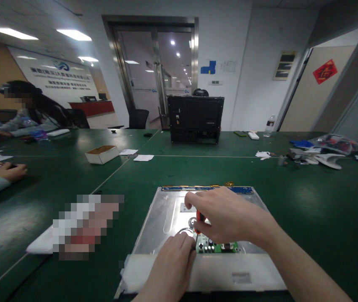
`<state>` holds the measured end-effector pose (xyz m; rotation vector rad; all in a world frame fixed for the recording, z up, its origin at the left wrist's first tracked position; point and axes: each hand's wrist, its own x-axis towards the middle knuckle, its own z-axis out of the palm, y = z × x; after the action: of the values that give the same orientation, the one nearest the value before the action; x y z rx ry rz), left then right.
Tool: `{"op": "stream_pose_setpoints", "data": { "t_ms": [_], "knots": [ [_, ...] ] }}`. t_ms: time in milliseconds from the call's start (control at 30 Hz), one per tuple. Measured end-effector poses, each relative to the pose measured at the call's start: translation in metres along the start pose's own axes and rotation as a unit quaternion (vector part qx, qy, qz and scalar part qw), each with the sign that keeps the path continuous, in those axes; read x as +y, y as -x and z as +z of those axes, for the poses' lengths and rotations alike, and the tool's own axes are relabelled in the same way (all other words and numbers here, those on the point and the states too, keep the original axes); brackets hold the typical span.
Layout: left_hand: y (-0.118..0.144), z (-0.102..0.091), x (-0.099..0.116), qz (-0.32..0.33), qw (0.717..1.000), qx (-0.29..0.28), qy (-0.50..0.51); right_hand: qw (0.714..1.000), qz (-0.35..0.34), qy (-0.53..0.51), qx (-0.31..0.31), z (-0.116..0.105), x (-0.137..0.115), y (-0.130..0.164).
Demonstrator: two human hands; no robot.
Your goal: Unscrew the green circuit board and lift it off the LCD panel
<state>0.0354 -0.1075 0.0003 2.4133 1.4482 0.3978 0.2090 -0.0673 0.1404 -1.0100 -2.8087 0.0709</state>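
A flat silver display panel [153,228] lies back side up on the green table before me. My right hand [229,214] is closed around the red and black handle of a screwdriver [200,217], its thin shaft pointing down at a green circuit board [218,247]. My left hand [174,260] rests at the board's left edge, close to the shaft, its fingers bent and pressed together. Whatever those fingers hold, if anything, is hidden. The screwdriver's tip is not clearly visible. Along the panel's far edge runs a narrow blue circuit strip [241,190].
A black monitor housing [196,119] stands across the table [128,180]. To the left are a small open box [103,155], papers [143,158] and another person's hands [1,171]. Plastic bags [339,143], scraps and a bottle [269,126] are at the right.
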Motion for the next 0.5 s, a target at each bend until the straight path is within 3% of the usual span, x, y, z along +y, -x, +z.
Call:
{"op": "stream_pose_setpoints", "data": {
  "t_ms": [233,500],
  "knots": [
    [-0.0001,0.0023,-0.0019,0.007,1.0,0.006,0.0,0.997,0.059,0.042,-0.013,0.0028,0.0006,-0.0042],
    [-0.0015,0.0029,-0.0015,0.0,1.0,-0.001,-0.001,1.0,0.001,-0.007,0.002,-0.0001,0.0003,-0.0001]
  ]
}}
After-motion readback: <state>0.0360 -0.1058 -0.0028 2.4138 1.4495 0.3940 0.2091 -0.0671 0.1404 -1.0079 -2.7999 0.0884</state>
